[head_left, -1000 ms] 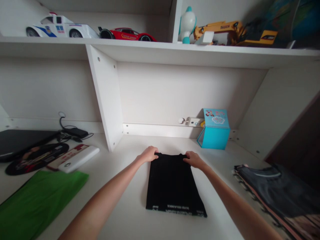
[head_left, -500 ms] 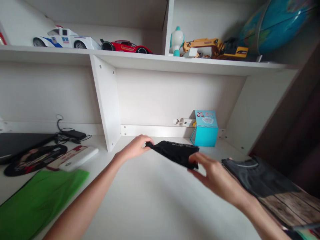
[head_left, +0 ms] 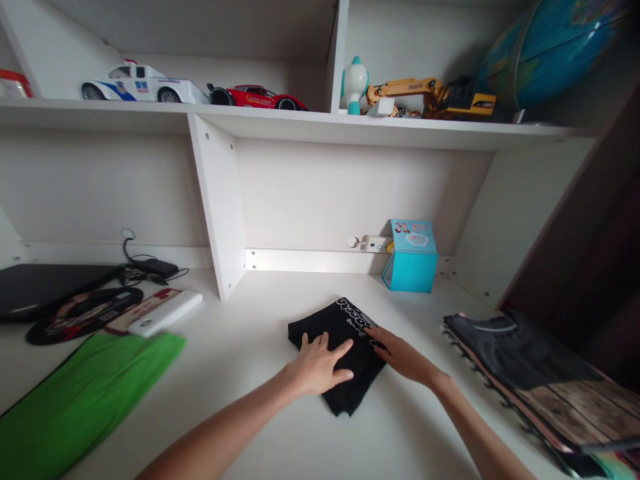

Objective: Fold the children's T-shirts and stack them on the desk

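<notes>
A folded black garment [head_left: 363, 367] lies at lower centre, its white lettering not clearly readable; the left hand [head_left: 317, 367] spreads open on it, clutching nothing; the right hand [head_left: 403, 355] rests loosely extended fingers at its right edge; upper left of centre, a red car [head_left: 255, 98] reads "SUPER SPEED".
</notes>
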`<state>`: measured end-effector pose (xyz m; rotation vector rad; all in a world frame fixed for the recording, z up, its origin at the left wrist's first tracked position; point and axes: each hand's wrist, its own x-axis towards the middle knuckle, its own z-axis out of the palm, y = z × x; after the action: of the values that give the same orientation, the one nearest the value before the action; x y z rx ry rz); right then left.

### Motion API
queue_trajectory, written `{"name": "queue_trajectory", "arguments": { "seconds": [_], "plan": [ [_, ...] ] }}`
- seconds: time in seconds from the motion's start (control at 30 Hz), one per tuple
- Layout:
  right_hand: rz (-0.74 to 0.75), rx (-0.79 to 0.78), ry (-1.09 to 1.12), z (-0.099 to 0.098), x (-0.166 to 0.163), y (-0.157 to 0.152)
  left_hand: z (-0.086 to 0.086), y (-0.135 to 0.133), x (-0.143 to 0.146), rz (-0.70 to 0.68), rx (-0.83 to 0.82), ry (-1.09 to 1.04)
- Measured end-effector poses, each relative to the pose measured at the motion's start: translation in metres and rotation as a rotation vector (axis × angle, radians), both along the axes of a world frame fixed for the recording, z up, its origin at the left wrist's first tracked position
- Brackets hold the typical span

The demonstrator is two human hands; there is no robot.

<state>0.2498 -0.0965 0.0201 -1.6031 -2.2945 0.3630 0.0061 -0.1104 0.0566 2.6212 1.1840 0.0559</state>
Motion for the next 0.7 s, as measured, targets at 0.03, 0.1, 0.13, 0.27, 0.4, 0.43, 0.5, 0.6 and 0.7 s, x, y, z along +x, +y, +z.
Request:
{"name": "queue_trajectory", "arguments": {
  "seconds": [0.03,0.1,0.13,0.27,0.4,0.43,0.5,0.6,0.7],
  "plan": [
    [-0.019,0.015,-0.028,-0.005,-0.001,-0.004,-0.005,0.005,-0.003,0.023,0.030,0.008],
    [-0.071,0.080,-0.088,-0.011,-0.010,-0.021,-0.013,0.018,-0.010,0.035,0.086,0.013],
    [-0.100,0.111,-0.125,-0.012,-0.018,-0.032,-0.016,0.025,-0.014,0.033,0.112,0.020],
    [-0.105,0.111,-0.219,0.002,-0.062,-0.083,-0.021,0.046,-0.019,0.089,0.270,0.076],
    [0.157,-0.015,-0.029,0.031,-0.090,-0.107,-0.017,0.044,-0.012,0.201,0.349,0.085],
    [0.156,-0.011,0.015,0.036,-0.090,-0.106,-0.016,0.041,-0.011,0.212,0.316,0.077],
    [0.040,0.032,0.021,0.037,-0.084,-0.096,-0.013,0.033,-0.013,0.222,0.211,0.051],
    [-0.109,-0.004,-0.079,0.019,-0.070,-0.076,-0.017,0.025,-0.022,0.208,0.072,0.020],
    [-0.061,-0.114,-0.105,-0.004,-0.058,-0.059,-0.031,0.024,-0.030,0.197,0.018,0.015]
  ]
}}
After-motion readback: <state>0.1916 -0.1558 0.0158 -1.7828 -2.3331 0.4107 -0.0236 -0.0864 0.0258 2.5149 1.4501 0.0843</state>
